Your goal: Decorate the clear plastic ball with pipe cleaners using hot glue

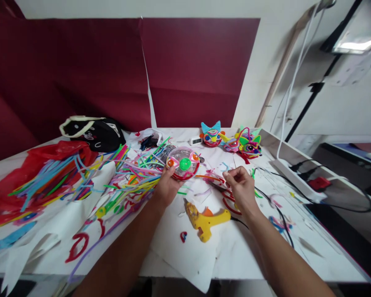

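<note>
My left hand (pixel 167 185) is closed on the lower left edge of a round clear plastic craft piece (pixel 190 153). It has a pink and red rim, a green round centre and an orange dot on each side. Apart from it, to the right, my right hand (pixel 241 185) is held in a pinch; whatever is between its fingertips is too small to make out. A light blue bit of pipe cleaner (pixel 225 166) shows close to those fingertips. On the paper between my forearms lies a yellow hot glue gun (pixel 205 220), nozzle toward the upper left.
Many coloured pipe cleaners (pixel 139 173) and a red plastic bag (pixel 10 189) spread over the left side. A black pouch (pixel 95 134) stands behind them. Finished-looking craft faces (pixel 212 138) sit at the back right, near a small white digital display (pixel 196 141). A white power strip (pixel 298 181) and black cables lie right.
</note>
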`<state>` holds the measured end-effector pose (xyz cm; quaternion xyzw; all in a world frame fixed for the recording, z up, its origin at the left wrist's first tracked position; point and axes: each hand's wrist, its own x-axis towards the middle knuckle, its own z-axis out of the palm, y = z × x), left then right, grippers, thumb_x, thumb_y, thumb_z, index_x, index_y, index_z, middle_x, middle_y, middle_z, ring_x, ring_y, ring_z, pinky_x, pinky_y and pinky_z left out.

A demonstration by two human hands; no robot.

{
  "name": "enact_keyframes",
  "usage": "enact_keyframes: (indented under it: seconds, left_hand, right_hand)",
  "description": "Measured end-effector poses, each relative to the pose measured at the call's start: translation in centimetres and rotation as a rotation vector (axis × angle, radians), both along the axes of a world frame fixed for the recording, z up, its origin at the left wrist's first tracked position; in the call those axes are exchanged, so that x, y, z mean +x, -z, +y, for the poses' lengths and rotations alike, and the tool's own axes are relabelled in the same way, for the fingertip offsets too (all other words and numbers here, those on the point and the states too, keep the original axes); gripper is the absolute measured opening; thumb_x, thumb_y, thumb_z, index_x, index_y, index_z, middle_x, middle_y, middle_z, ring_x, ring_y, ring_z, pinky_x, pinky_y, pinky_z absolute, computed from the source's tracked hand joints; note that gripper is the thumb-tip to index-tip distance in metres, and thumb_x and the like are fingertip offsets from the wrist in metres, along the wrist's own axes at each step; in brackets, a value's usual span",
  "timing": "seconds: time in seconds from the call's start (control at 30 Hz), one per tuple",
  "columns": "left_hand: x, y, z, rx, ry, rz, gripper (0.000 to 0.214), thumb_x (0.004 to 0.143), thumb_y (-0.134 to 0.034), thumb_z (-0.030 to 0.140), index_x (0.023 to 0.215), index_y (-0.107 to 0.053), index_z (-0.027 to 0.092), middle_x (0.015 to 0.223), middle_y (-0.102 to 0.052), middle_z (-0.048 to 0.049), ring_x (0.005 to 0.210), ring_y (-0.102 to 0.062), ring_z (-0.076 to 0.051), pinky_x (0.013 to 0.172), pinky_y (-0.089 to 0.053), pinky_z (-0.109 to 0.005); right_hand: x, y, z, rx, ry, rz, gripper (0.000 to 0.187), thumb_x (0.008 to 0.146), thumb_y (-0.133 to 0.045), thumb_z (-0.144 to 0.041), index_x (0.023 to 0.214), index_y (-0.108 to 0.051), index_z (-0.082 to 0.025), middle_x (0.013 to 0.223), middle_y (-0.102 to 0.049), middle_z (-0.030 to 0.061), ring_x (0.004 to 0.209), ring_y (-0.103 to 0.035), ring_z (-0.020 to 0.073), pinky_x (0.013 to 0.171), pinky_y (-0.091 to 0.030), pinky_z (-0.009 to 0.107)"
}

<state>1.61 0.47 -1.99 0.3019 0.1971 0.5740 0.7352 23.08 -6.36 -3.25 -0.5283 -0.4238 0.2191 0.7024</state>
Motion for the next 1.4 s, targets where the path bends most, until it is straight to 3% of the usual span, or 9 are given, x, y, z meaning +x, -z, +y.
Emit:
enact_keyframes:
  seconds: [0.37, 0.6, 0.9, 1.2, 1.4]
  left_hand:
    - [-0.6, 0.1, 0.6, 0.043, -0.038, -0.005, 0.064, 0.085, -0.072, 0.021, 0.144, -0.049, 0.031, 0.143, -0.063, -0.0058, 0.139, -0.054, -0.03, 0.116, -0.043, -0.056]
    - [-0.5, 0.6, 0.2, 0.106, -0.002, 0.042, 0.072, 0.072, -0.085, 0.024, 0.137, -0.054, 0.029, 0.127, -0.07, -0.0058, 0.129, -0.06, -0.03, 0.113, -0.046, -0.053]
    - [-0.4, 0.6, 0.2, 0.138, 0.011, 0.048, 0.07, 0.073, -0.083, 0.021, 0.136, -0.053, 0.029, 0.117, -0.072, -0.0047, 0.117, -0.066, -0.028, 0.107, -0.049, -0.051]
    - [-0.7, -0.3, 0.2, 0.158, -0.025, 0.026, 0.066, 0.071, -0.082, 0.02, 0.132, -0.057, 0.03, 0.124, -0.071, -0.0039, 0.132, -0.058, -0.032, 0.111, -0.047, -0.053]
    - [-1.3, -1.0, 0.6, 0.163, -0.085, -0.027, 0.061, 0.072, -0.082, 0.02, 0.128, -0.061, 0.031, 0.132, -0.068, -0.0052, 0.136, -0.054, -0.033, 0.111, -0.048, -0.052]
  right_hand:
    - [-0.1, 0.3, -0.2, -0.038, -0.003, -0.121, 0.038, 0.075, -0.081, -0.052, 0.069, -0.057, -0.022, 0.061, -0.053, -0.0035, 0.054, -0.04, 0.0121, 0.051, -0.031, 0.028]
    - [-0.6, 0.8, -0.4, -0.029, -0.056, -0.183, 0.038, 0.075, -0.082, -0.048, 0.065, -0.057, -0.022, 0.061, -0.055, -0.0026, 0.054, -0.044, 0.0125, 0.051, -0.034, 0.028]
    - [-0.9, 0.4, -0.5, -0.007, -0.085, -0.17, 0.042, 0.074, -0.082, -0.053, 0.063, -0.055, -0.022, 0.058, -0.05, -0.0035, 0.054, -0.041, 0.0121, 0.05, -0.032, 0.027]
    - [0.0, -0.8, -0.4, 0.0, -0.011, -0.169, 0.04, 0.073, -0.08, -0.051, 0.065, -0.052, -0.024, 0.057, -0.05, -0.0043, 0.052, -0.038, 0.0119, 0.05, -0.031, 0.027]
    - [0.1, -1.5, 0.4, -0.055, -0.072, -0.313, 0.041, 0.076, -0.075, -0.053, 0.066, -0.048, -0.025, 0.056, -0.045, -0.0059, 0.051, -0.038, 0.0116, 0.049, -0.032, 0.027]
